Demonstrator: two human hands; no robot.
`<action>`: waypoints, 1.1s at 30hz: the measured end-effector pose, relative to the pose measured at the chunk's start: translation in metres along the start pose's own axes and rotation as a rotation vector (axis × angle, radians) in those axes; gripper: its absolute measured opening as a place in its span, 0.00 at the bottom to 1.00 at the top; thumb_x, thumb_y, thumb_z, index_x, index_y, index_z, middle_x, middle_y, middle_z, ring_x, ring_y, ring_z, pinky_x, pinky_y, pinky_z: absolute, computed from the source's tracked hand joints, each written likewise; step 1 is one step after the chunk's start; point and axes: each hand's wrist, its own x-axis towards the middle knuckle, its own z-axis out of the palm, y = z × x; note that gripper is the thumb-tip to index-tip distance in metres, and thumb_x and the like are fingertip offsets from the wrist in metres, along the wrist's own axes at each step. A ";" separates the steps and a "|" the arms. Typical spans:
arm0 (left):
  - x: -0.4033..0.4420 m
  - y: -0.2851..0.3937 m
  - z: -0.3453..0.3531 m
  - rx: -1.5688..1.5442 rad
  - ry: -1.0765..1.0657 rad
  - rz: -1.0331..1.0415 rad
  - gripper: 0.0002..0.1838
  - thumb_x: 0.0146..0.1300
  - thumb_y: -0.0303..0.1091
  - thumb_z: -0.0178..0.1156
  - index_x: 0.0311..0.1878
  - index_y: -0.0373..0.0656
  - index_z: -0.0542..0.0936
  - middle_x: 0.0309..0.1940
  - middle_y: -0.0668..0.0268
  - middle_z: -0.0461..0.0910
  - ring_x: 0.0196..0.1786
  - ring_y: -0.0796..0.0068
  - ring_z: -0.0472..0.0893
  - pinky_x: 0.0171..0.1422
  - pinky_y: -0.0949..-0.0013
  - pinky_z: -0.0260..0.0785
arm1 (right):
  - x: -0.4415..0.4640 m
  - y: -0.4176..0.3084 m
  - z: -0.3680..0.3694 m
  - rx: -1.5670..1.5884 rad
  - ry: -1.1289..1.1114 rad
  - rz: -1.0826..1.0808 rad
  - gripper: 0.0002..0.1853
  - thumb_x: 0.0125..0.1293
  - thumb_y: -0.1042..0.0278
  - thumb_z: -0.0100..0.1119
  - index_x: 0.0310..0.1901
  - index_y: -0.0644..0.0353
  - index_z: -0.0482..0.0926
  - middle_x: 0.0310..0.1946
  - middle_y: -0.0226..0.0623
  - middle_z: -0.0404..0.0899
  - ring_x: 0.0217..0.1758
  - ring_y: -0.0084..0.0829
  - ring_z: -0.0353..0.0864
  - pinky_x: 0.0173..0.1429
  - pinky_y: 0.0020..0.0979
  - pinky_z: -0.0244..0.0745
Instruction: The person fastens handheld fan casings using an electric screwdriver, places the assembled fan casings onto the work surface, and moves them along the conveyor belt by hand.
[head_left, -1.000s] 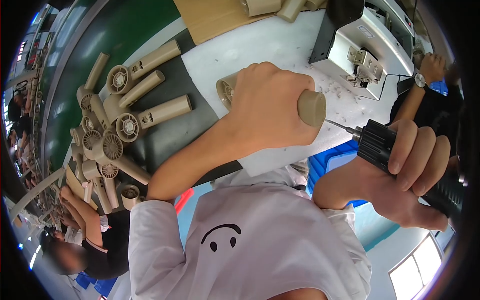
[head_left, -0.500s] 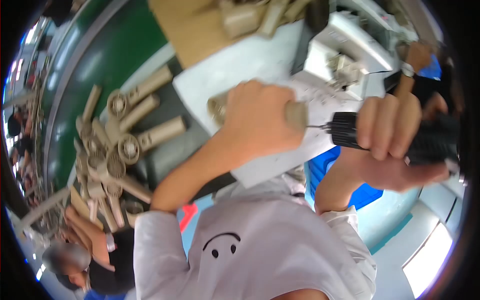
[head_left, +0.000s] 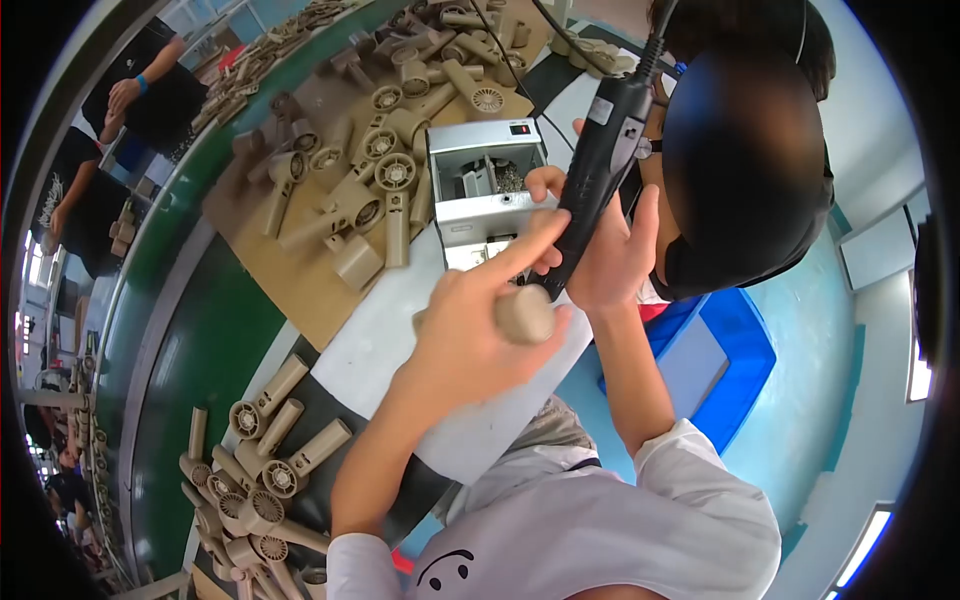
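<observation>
Bright windows point(head_left: 917, 372) pierce a pale wall point(head_left: 882, 345) beside the light-blue floor point(head_left: 803, 330), opposite a green worktop point(head_left: 165, 445).

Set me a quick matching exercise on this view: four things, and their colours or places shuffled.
Things:
1. Power driver
2. Bin
3. Cardboard
4. Held piece

Colours or places:
A. Beneath many beige fan pieces
B. In the left hand
C. Blue-walled
D. Black, against the right hand

Pairs: 1-D, 2-C, 3-A, 4-B
</observation>
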 end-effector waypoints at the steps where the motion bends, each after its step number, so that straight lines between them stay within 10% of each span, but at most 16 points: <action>1: 0.009 -0.011 0.004 0.062 -0.021 0.078 0.34 0.50 0.22 0.64 0.64 0.41 0.74 0.23 0.70 0.75 0.25 0.87 0.69 0.33 0.79 0.64 | 0.002 0.001 -0.002 0.023 -0.005 0.024 0.44 0.67 0.28 0.24 0.75 0.50 0.44 0.46 0.50 0.66 0.20 0.26 0.66 0.27 0.26 0.66; 3: 0.019 -0.007 0.002 0.112 -0.102 0.072 0.33 0.52 0.23 0.65 0.65 0.39 0.73 0.39 0.64 0.81 0.39 0.82 0.79 0.45 0.76 0.73 | 0.006 -0.003 -0.006 0.077 0.004 0.038 0.44 0.66 0.27 0.25 0.75 0.50 0.44 0.47 0.49 0.66 0.19 0.25 0.66 0.26 0.24 0.66; 17: 0.025 -0.012 0.018 0.025 -0.044 0.091 0.34 0.52 0.30 0.67 0.66 0.42 0.72 0.37 0.59 0.82 0.36 0.67 0.84 0.47 0.70 0.74 | 0.008 -0.010 -0.019 0.169 -0.083 0.033 0.39 0.70 0.34 0.26 0.75 0.51 0.43 0.47 0.47 0.65 0.19 0.23 0.65 0.24 0.23 0.66; 33: 0.018 -0.008 0.011 -0.052 -0.138 -0.036 0.34 0.52 0.23 0.67 0.66 0.40 0.72 0.39 0.66 0.79 0.44 0.78 0.75 0.54 0.72 0.69 | 0.006 -0.007 -0.006 0.142 0.015 0.040 0.37 0.72 0.42 0.27 0.72 0.64 0.47 0.38 0.43 0.68 0.15 0.20 0.63 0.21 0.20 0.63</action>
